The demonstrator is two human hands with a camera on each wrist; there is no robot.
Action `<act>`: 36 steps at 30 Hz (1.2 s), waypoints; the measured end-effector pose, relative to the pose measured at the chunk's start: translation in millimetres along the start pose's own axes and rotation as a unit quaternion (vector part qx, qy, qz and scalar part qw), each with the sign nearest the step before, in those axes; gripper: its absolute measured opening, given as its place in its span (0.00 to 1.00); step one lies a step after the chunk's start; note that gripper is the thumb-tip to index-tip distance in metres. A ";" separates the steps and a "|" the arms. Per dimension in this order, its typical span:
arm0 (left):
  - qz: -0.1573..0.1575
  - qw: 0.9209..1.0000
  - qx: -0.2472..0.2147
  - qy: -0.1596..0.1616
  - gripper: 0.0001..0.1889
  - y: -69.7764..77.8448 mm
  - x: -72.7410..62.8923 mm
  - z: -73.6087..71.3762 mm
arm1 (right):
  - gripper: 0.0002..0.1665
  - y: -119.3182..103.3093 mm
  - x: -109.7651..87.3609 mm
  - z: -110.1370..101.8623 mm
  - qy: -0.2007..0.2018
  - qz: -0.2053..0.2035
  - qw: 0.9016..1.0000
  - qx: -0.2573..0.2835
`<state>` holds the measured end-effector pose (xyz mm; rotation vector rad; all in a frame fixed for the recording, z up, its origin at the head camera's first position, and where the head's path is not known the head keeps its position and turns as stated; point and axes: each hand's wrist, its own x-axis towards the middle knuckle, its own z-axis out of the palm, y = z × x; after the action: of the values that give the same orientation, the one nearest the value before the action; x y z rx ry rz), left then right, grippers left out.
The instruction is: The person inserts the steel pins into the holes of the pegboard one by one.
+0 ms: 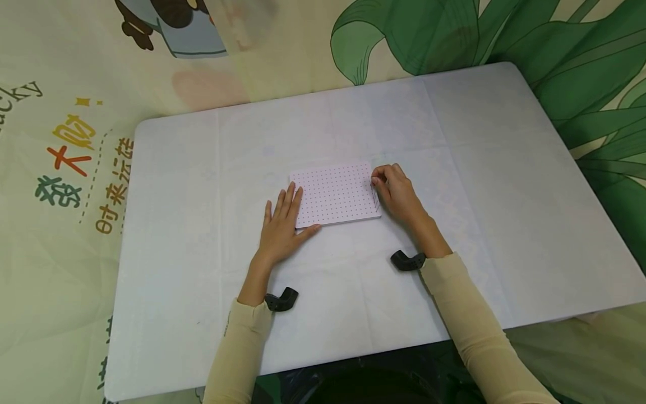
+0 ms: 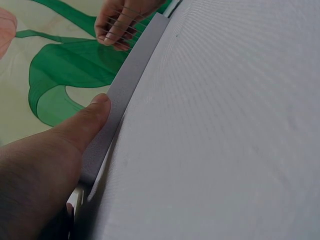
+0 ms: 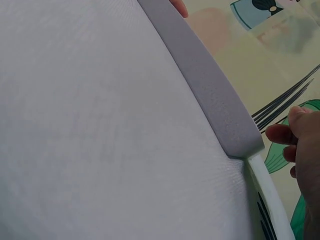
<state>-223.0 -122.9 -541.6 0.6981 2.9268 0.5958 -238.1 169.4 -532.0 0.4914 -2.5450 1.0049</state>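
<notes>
A pale pinkish-white pegboard (image 1: 333,193) with rows of small dark holes lies flat on the table. Several thin dark sticks (image 3: 282,102) stand up from it in a row along its right edge. My left hand (image 1: 280,230) lies spread at the board's left side, fingers straight over its edge and the thumb (image 2: 95,112) against its front side. At the far right corner is my right hand (image 1: 398,193), thumb and index finger pinching one thin stick beside that row. The stick's lower end is not distinct in the head view.
A white cloth covers the table (image 1: 212,280). Black curved wrist mounts (image 1: 407,261) sit on both wrists. Behind the table hangs a printed curtain (image 1: 282,50) with green leaves and lettering.
</notes>
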 end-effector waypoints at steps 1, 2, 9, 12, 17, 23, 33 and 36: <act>0.001 1.000 0.000 0.000 0.49 0.3 0.1 -0.4 | 0.07 0.3 0.1 -0.1 0.000 -0.002 1.000 -0.002; 0.002 1.000 0.000 0.001 0.49 0.5 0.2 -0.8 | 0.07 0.6 0.1 -0.2 0.000 -0.004 1.000 -0.004; 0.002 1.000 -0.001 0.003 0.49 1.4 1.0 -4.9 | 0.07 0.2 3.1 -0.4 -0.004 -0.024 1.000 -0.009; 0.004 1.000 0.000 0.005 0.48 1.0 1.1 -5.9 | 0.07 -0.1 4.7 -0.8 -0.001 -0.032 0.999 -0.010; 0.005 1.000 -0.003 0.007 0.48 0.0 0.9 -5.0 | 0.05 1.0 4.8 -0.1 0.001 -0.039 0.999 -0.008; 0.001 1.000 -0.004 0.000 0.48 0.7 -0.8 -1.4 | 0.06 2.5 -0.4 -0.1 -0.002 -0.021 1.000 -0.002; -0.002 1.000 -0.002 0.000 0.48 2.4 -1.7 -0.4 | 0.08 4.6 -4.9 -0.1 0.002 0.001 1.000 0.009; 0.000 1.000 -0.003 0.002 0.48 2.7 -1.4 -0.9 | 0.08 3.9 -4.6 -0.3 0.002 0.006 1.000 0.010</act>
<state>-220.8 -121.6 -539.8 0.6964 2.9280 0.6067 -235.8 173.1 -536.1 0.4811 -2.5398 1.0346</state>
